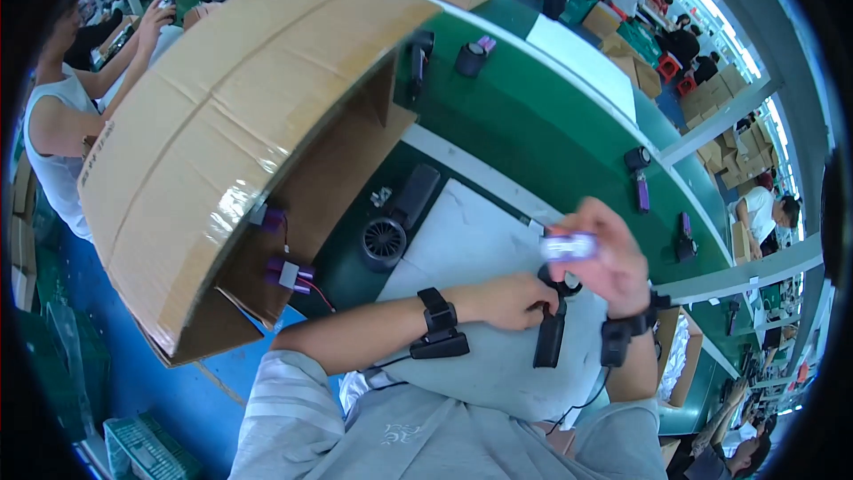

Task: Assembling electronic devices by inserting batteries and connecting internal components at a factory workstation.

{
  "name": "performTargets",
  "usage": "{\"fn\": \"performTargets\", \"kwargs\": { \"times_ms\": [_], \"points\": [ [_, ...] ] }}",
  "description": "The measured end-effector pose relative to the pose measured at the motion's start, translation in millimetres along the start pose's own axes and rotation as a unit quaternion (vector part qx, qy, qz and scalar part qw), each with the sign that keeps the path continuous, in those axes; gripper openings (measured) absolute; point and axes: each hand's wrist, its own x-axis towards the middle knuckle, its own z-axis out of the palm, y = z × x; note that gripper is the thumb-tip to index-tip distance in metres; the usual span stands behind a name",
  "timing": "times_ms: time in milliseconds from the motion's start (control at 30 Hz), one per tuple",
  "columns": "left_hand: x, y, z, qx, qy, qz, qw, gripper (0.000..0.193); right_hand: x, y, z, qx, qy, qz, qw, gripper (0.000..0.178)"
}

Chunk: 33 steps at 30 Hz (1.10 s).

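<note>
My right hand (613,258) is raised over the work mat, its fingers closed around a purple cylindrical battery (573,247) that is slightly blurred. Below it, my left hand (520,302) grips the upper part of a black handheld fan (550,340), whose handle points toward me. The fan's head is mostly hidden by my hands. Further left, a second black fan (385,242) with a round grille lies on the green table beside the white mat (471,231). A few small metal parts (381,196) are next to it.
A large cardboard box (222,107) lies on its side at left, its opening toward the mat. Purple batteries with wires (290,276) sit at its lower edge. Beyond a white rail, several fans with purple batteries (641,188) rest on the green belt (551,116). People work around.
</note>
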Motion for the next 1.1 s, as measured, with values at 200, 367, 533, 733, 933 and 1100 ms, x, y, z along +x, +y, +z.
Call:
{"fn": "performTargets", "kwargs": {
  "times_ms": [200, 367, 533, 733, 933, 1100],
  "points": [
    [-2.1, 7.9, -12.6, 0.0, -0.018, -0.035, 0.999, 0.017, -80.0, 11.1, -21.0, -0.165, 0.167, 0.077, 0.969, 0.046],
    [1.3, 17.9, -14.4, 0.006, -0.001, -0.109, 0.994, 0.024, -103.2, 47.5, -35.8, -0.154, 0.301, 0.064, 0.939, 0.043],
    [6.8, 29.3, -15.6, -0.02, -0.001, -0.152, 0.988, 0.024, -111.1, 94.2, -37.4, -0.249, 0.389, -0.071, 0.884, 0.034],
    [0.9, 22.7, -16.0, 0.019, -0.006, -0.101, 0.995, 0.024, -107.0, 104.4, -42.3, -0.435, 0.285, -0.234, 0.821, 0.035],
    [5.5, 24.1, -19.7, 0.03, -0.028, -0.069, 0.997, 0.022, -103.8, 107.9, -34.6, -0.552, 0.254, -0.22, 0.763, 0.033],
    [6.0, 27.7, -21.0, 0.008, -0.03, -0.096, 0.995, 0.021, -105.0, 109.9, -35.0, -0.57, 0.25, -0.187, 0.76, 0.034]
  ]
}}
